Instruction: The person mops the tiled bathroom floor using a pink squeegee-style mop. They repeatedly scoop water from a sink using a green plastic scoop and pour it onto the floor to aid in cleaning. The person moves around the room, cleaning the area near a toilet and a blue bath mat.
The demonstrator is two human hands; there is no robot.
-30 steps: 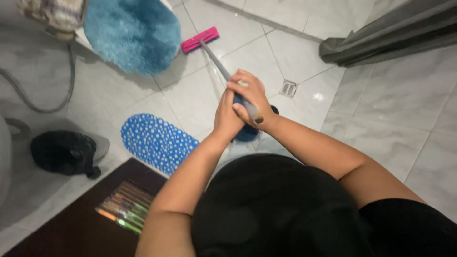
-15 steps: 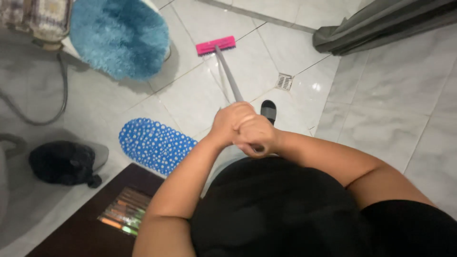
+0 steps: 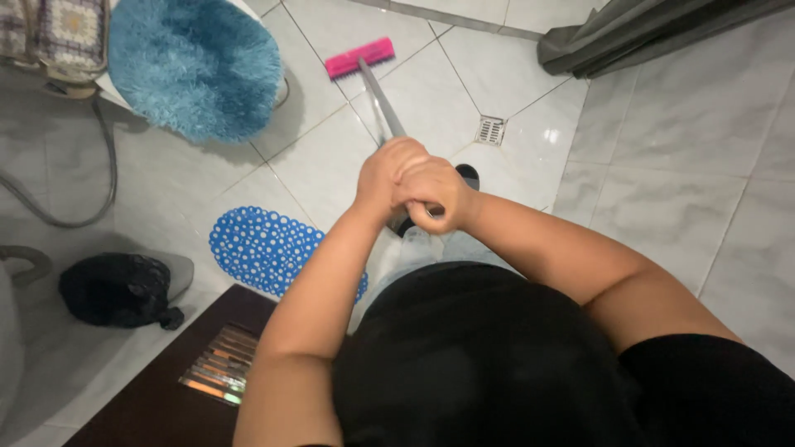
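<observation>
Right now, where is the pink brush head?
In the head view the pink brush head lies on the white tiled floor near the top, just right of the fluffy blue cover and left of the floor drain.

Quick count around the floor drain (image 3: 490, 130), just one of those: one pink-headed floor brush (image 3: 359, 57), two hands (left hand (image 3: 383, 172), right hand (image 3: 435, 192)), one fuzzy blue cover (image 3: 195, 64), one blue dotted mat (image 3: 265, 248), one black bag (image 3: 116, 290), one grey curtain (image 3: 638, 29).
</observation>
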